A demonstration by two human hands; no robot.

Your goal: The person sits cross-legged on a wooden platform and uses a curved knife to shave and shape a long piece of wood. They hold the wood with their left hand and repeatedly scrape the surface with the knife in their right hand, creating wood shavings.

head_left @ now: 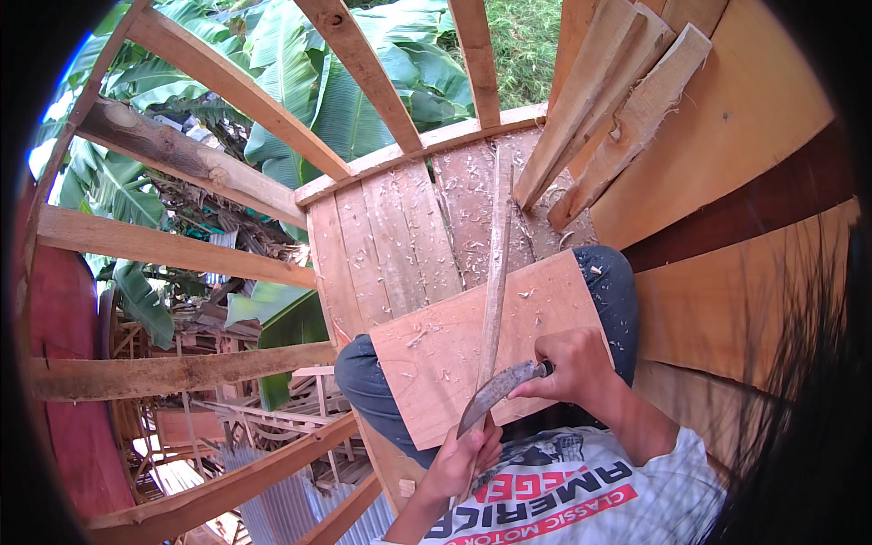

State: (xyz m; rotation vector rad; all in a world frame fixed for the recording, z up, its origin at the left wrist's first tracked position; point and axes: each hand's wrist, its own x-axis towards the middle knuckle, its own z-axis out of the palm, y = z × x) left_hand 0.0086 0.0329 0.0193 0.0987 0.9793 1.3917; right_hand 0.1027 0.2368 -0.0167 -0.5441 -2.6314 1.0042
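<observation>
My right hand (574, 365) is closed round the handle of a curved knife (498, 394) with a worn grey blade. Its blade lies across a long, thin wooden strip (496, 272), its tip near my left hand (465, 461). That hand is wrapped round the strip's near end, close to my shirt. The strip runs away from me over a flat plywood board (545, 304) resting across my lap, and its far end reaches over the plank floor. Pale curled shavings are scattered on the board.
Several rough wood pieces (627, 123) lean at the far right against wooden wall panels (727, 163). More shavings cover the plank floor (391, 236). Wooden railing bars (182, 250) fan round the left and far sides, with banana leaves and stacked timber beyond.
</observation>
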